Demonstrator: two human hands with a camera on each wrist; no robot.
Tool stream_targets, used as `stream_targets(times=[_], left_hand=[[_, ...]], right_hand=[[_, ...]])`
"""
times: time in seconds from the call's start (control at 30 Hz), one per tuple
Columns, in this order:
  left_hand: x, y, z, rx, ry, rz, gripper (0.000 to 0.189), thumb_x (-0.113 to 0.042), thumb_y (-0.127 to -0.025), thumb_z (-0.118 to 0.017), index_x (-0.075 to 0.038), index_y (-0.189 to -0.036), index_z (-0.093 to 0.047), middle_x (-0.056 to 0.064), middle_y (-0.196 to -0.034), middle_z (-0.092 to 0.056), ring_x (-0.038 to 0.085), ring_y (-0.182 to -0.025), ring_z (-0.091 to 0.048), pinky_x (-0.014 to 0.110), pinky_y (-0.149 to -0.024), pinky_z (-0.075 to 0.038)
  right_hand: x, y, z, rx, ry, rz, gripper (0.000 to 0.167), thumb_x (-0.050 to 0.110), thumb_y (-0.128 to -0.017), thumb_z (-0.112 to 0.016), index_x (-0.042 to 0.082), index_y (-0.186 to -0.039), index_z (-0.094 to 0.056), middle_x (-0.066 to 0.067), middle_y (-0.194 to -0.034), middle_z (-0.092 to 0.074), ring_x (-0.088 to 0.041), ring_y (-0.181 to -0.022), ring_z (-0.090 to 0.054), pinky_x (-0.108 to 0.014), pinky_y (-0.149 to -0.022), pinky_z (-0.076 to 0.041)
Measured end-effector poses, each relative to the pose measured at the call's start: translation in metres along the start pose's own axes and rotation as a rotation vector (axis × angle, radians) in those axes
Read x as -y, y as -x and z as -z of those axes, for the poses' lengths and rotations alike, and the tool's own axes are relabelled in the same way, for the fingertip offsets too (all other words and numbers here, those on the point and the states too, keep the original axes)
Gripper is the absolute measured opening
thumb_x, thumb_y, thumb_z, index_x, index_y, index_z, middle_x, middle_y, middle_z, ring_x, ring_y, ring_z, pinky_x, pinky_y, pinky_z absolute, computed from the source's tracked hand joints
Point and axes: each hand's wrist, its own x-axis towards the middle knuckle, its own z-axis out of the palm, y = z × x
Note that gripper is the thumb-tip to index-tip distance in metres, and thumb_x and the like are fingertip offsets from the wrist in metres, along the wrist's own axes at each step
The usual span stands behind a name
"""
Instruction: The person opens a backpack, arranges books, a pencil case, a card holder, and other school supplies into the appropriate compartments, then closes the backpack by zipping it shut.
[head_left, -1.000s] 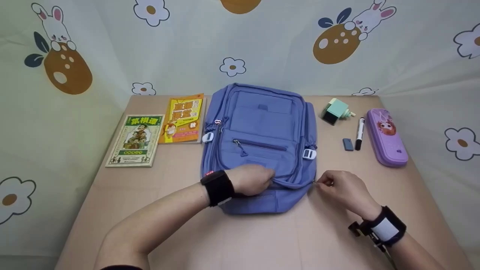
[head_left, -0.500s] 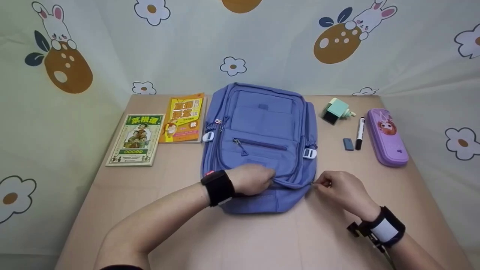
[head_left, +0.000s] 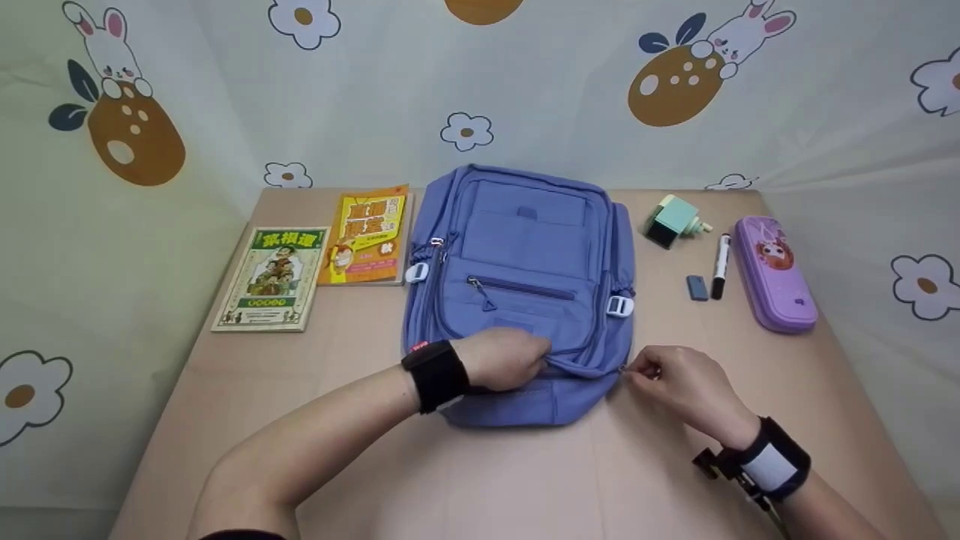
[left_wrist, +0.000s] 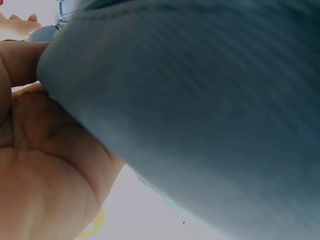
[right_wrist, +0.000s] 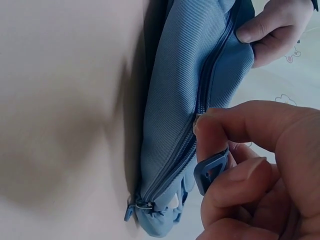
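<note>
A blue backpack (head_left: 525, 240) lies on the table, front side up. Across its lower front, my left hand (head_left: 504, 358) grips the fabric edge beside the zipper; in the left wrist view, blue cloth hides much of that hand (left_wrist: 55, 160). At the bag's lower right corner, my right hand (head_left: 686, 382) pinches a zipper pull. Seen from the right wrist, the pull's blue triangular tab (right_wrist: 210, 172) hangs between thumb and fingers, on a zipper track (right_wrist: 202, 90) along the bag's side. A second zipper pull (right_wrist: 131, 211) sits farther down that side.
Two books, one green and cream (head_left: 274, 281) and one orange (head_left: 367, 236), lie left of the bag. To its right are a mint-green bottle-like item (head_left: 675, 221), a blue eraser (head_left: 697, 288), a marker (head_left: 721, 266) and a purple pencil case (head_left: 775, 274). A patterned curtain (head_left: 375, 97) surrounds the table.
My right hand has shifted slightly left and toward me along the bag's lower right corner, with the zipper pull pinched. My left hand keeps its place.
</note>
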Motion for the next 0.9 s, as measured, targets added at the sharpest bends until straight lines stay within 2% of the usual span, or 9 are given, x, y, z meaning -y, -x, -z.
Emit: stream_targets(times=[0.2, 0.37, 0.53, 0.7, 0.9], left_hand=[[0.002, 0.005, 0.000, -0.015, 0.026, -0.034, 0.017, -0.024, -0.107, -0.050, -0.014, -0.095, -0.056, 0.002, -0.087, -0.063, 0.024, -0.091, -0.067, 0.041, -0.087, -0.055], [0.007, 0.014, 0.002, -0.025, 0.090, -0.060, 0.014, -0.025, -0.105, -0.057, -0.013, -0.097, -0.056, -0.002, -0.081, -0.057, 0.019, -0.082, -0.062, 0.039, -0.080, -0.054], [0.014, 0.027, 0.001, -0.067, 0.099, -0.031, 0.019, -0.028, -0.101, -0.064, -0.013, -0.101, -0.052, -0.003, -0.077, -0.054, 0.017, -0.073, -0.057, 0.038, -0.069, -0.052], [0.020, 0.032, -0.004, -0.139, 0.092, -0.025, 0.019, -0.028, -0.103, -0.062, -0.013, -0.097, -0.051, -0.003, -0.074, -0.052, 0.017, -0.069, -0.057, 0.039, -0.066, -0.052], [0.022, 0.028, -0.006, -0.117, 0.137, 0.005, 0.016, -0.026, -0.105, -0.057, -0.013, -0.099, -0.050, -0.002, -0.074, -0.052, 0.019, -0.072, -0.059, 0.041, -0.070, -0.053]], right_hand=[[0.000, -0.001, 0.000, 0.019, 0.030, -0.005, 0.004, 0.016, -0.086, -0.082, 0.016, -0.088, -0.078, 0.010, -0.081, -0.071, -0.009, -0.072, -0.064, -0.034, -0.065, -0.052], [-0.002, -0.001, 0.000, 0.042, 0.038, -0.021, 0.004, 0.017, -0.088, -0.080, 0.013, -0.088, -0.078, 0.008, -0.082, -0.072, -0.012, -0.075, -0.065, -0.038, -0.069, -0.054], [-0.005, 0.001, -0.003, 0.049, 0.054, -0.018, 0.005, 0.016, -0.089, -0.078, 0.012, -0.088, -0.078, 0.006, -0.083, -0.072, -0.015, -0.077, -0.067, -0.041, -0.073, -0.055], [-0.005, 0.004, -0.004, 0.026, 0.100, -0.006, 0.004, 0.016, -0.089, -0.076, 0.015, -0.088, -0.080, 0.005, -0.084, -0.073, -0.017, -0.077, -0.068, -0.042, -0.068, -0.055], [-0.001, 0.006, -0.006, 0.004, 0.114, -0.011, 0.004, 0.016, -0.088, -0.076, 0.018, -0.085, -0.078, 0.007, -0.080, -0.071, -0.014, -0.071, -0.065, -0.039, -0.062, -0.052]])
